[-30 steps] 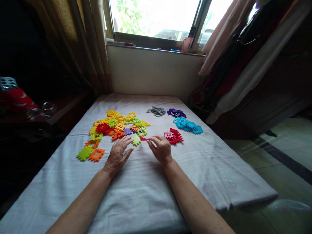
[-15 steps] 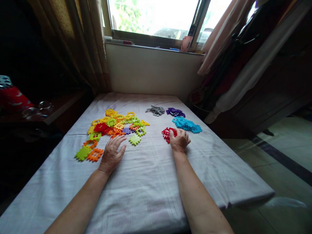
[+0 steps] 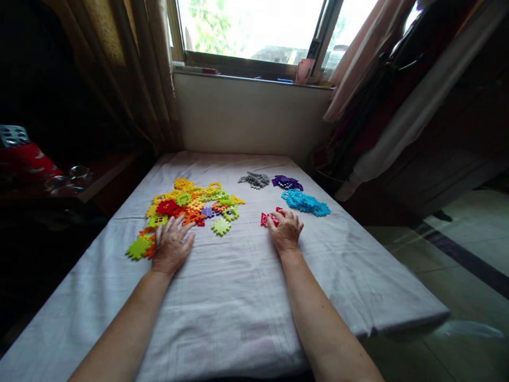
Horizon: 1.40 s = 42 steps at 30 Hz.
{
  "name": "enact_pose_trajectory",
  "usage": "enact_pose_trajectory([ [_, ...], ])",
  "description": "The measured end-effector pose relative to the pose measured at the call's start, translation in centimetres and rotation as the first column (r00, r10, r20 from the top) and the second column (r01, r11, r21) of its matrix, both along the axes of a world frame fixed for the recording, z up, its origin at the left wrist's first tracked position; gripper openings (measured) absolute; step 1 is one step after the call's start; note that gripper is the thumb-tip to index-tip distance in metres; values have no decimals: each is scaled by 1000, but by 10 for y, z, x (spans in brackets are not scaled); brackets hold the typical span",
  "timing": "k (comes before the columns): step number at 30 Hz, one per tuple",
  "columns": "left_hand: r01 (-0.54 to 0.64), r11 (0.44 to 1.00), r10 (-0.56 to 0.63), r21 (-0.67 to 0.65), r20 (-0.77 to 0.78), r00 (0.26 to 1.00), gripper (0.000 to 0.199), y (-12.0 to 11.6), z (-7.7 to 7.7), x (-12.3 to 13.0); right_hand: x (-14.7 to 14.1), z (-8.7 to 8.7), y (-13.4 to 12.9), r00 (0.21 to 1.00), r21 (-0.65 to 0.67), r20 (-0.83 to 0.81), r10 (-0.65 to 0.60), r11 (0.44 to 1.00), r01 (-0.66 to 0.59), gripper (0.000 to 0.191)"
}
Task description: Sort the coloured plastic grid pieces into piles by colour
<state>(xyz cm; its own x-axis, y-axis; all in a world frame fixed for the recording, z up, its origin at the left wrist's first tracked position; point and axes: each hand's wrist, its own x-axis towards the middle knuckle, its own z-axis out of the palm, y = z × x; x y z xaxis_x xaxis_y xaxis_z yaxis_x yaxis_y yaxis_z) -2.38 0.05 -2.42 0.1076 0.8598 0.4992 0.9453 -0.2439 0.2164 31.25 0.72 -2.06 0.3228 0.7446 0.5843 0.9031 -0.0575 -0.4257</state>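
My left hand [image 3: 172, 246] lies with its fingers spread on the near edge of a mixed pile of yellow, orange, green and red notched plastic pieces [image 3: 194, 204]. A light green square [image 3: 221, 227] lies just right of that pile, and another green square [image 3: 138, 248] is left of the hand. My right hand [image 3: 286, 231] is curled over red pieces [image 3: 268, 219], which are partly hidden under its fingers. Beyond it are a light blue pile [image 3: 305, 203], a purple pile [image 3: 287, 182] and a grey pile [image 3: 254, 180].
A pale cloth [image 3: 222, 307] covers the table. At the left, a side table [image 3: 107, 170] holds a red item [image 3: 29, 164] and clear round objects. Curtains hang at the left, clothes at the right. A pink cup [image 3: 304, 70] stands on the window sill.
My left hand has moved left and forward onto the pile's near edge, covering orange pieces. My right hand has shifted slightly left over the red pieces.
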Motion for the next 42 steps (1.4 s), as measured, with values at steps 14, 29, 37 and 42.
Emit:
enact_pose_trajectory([
  [14, 51, 999, -51, -1, -43, 998, 27, -2, 5, 8, -3, -7, -6, 995, -25, 90, 44, 999, -42, 17],
  [29, 149, 988, -151, -27, -62, 987, 26, -5, 12, 7, -41, 3, -18, 913, -11, 138, 385, 922, -387, 19],
  [37, 39, 995, -42, -87, -41, 998, 44, -3, 6, 2, -53, 3, -23, 842, -10, 214, 495, 863, -504, 19],
  [42, -59, 991, 54, -122, -43, 998, 49, -5, 7, 3, -71, 9, -28, 806, -48, 203, 557, 827, -560, 20],
])
